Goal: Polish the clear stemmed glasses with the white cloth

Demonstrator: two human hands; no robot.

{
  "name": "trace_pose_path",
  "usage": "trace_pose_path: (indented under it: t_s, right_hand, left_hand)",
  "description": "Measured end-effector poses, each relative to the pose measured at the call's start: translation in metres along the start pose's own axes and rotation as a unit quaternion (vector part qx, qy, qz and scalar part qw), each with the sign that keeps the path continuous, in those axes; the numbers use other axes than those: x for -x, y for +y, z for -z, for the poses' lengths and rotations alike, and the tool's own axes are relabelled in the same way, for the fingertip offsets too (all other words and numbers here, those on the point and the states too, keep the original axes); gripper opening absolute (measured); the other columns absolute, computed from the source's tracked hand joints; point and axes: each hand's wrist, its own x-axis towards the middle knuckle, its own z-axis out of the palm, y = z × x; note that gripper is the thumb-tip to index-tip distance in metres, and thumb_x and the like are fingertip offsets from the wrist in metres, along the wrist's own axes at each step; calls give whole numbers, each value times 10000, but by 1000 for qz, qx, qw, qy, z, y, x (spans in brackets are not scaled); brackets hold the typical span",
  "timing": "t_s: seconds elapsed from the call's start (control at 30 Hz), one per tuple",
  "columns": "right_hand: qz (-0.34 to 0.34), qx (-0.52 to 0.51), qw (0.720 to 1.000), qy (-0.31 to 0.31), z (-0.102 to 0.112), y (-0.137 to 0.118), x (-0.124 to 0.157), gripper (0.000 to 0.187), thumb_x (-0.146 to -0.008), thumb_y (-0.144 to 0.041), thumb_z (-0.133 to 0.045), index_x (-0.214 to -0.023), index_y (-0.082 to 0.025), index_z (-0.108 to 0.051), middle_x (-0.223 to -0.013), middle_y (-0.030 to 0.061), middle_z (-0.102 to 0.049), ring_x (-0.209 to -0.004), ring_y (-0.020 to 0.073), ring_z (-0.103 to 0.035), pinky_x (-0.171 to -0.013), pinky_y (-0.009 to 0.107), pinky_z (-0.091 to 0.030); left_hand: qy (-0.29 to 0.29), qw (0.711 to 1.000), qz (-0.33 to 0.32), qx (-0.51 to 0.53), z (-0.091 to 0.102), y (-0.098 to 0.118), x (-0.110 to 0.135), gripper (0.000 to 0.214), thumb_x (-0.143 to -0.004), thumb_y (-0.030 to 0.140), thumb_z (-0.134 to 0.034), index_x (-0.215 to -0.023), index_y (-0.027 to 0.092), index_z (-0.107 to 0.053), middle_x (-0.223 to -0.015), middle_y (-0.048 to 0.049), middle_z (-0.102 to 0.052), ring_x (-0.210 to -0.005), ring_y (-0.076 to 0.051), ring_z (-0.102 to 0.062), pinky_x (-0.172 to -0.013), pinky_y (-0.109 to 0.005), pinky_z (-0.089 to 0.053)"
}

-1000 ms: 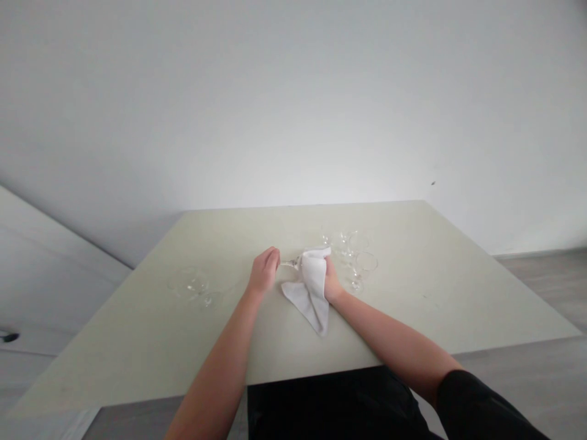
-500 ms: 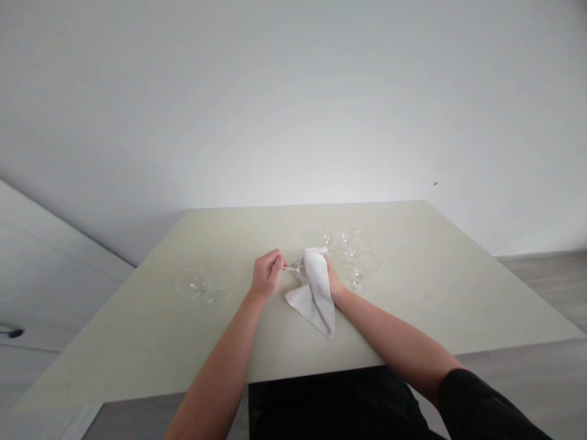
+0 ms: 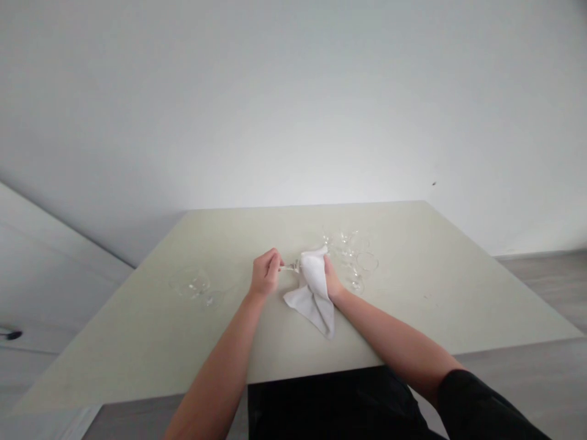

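Note:
Above the middle of the table, my left hand (image 3: 266, 271) is closed around the stem end of a clear wine glass (image 3: 292, 267), which lies sideways with its bowl pointing right. A white cloth (image 3: 313, 275) covers most of the bowl, and one corner of it hangs down toward me. Behind the cloth, my right hand (image 3: 332, 280) grips it against the glass; most of those fingers are hidden.
Several clear stemmed glasses (image 3: 353, 260) stand close together just right of my right hand. More clear glassware (image 3: 197, 284) is on the left side of the pale table (image 3: 137, 348). A white wall (image 3: 293, 122) rises behind the table's far edge.
The cloth has shifted slightly left over the bowl, covering more of it. Both hands keep their hold and have hardly moved.

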Motion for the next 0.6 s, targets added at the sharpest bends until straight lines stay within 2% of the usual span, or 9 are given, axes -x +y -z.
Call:
trace_pose_path:
  t_s: [0.1, 0.17, 0.2, 0.23, 0.33, 0.4, 0.47, 0.53, 0.6]
  right_hand:
    - [49, 17, 999, -14, 2, -7, 6, 658, -597, -374, -828, -1172, -200, -558, -1080, 74, -678, -990, 271, -634, -939, 423, -495]
    - [48, 22, 999, -15, -1, -9, 8, 659, -596, -381, -837, -1172, -213, -565, -1093, 80, -676, -1009, 270, -629, -941, 422, -496]
    - [25, 12, 1000, -6, -2, -9, 7, 619, -622, -405, -820, -1158, -221, -570, -1063, 76, -683, -981, 264, -638, -913, 418, -509]
    - [-8, -5, 1000, 6, -4, -8, 6, 553, -665, -438, -785, -1134, -229, -579, -1014, 68, -691, -935, 256, -648, -871, 412, -525]
    - [-89, -54, 994, 38, -5, -1, -1, 363, -783, -513, -639, -1012, -232, -610, -854, 43, -689, -795, 242, -660, -758, 405, -544]
    - [-86, -60, 994, 35, -2, 3, -5, 317, -761, -488, -662, -935, -226, -622, -819, 38, -684, -791, 250, -662, -770, 422, -541]
    - [-55, -48, 997, 19, 2, 2, -5, 369, -646, -406, -785, -928, -227, -628, -880, 40, -695, -885, 269, -662, -864, 435, -523]
    - [17, -6, 1000, -12, 5, -3, -1, 535, -599, -356, -832, -1069, -229, -611, -1042, 55, -686, -1025, 279, -636, -965, 437, -487]
    - [68, 44, 996, -38, 4, -8, 5, 661, -605, -350, -838, -1191, -222, -562, -1154, 70, -651, -1096, 268, -608, -1016, 428, -459]
  left_hand:
    - [0, 983, 172, 58, -2, -7, -7, 398, -847, 431, -447, -526, 199, -480, -453, 14, -418, -403, -104, -352, -403, -240, -244]
    - [-13, 972, 219, 78, -2, -9, -9, 405, -847, 451, -437, -534, 199, -488, -446, 16, -424, -370, -97, -316, -384, -239, -215]
    - [-12, 978, 197, 74, -2, -8, -8, 397, -854, 457, -439, -562, 197, -509, -468, 12, -448, -377, -97, -326, -390, -240, -230]
    - [-7, 987, 146, 59, -1, -7, -7, 380, -858, 462, -450, -599, 195, -531, -505, 3, -482, -404, -102, -359, -409, -243, -264]
    - [-21, 998, -53, -21, 1, -2, 1, 328, -845, 460, -521, -648, 199, -551, -610, -24, -541, -544, -134, -467, -522, -267, -373]
    - [-44, 992, -104, -60, 1, -1, 3, 357, -844, 461, -538, -599, 202, -518, -591, -24, -523, -575, -143, -477, -558, -277, -385]
    - [-41, 996, -61, -60, 0, -2, 2, 410, -864, 478, -511, -562, 201, -501, -535, -12, -495, -531, -134, -456, -527, -268, -362]
    - [-22, 998, 50, -18, -2, -6, -3, 472, -874, 527, -477, -537, 197, -502, -472, -2, -469, -455, -117, -420, -464, -252, -318]
    - [-20, 984, 175, 39, -3, -9, -8, 533, -867, 592, -448, -513, 196, -494, -417, 4, -445, -381, -105, -377, -408, -244, -266]
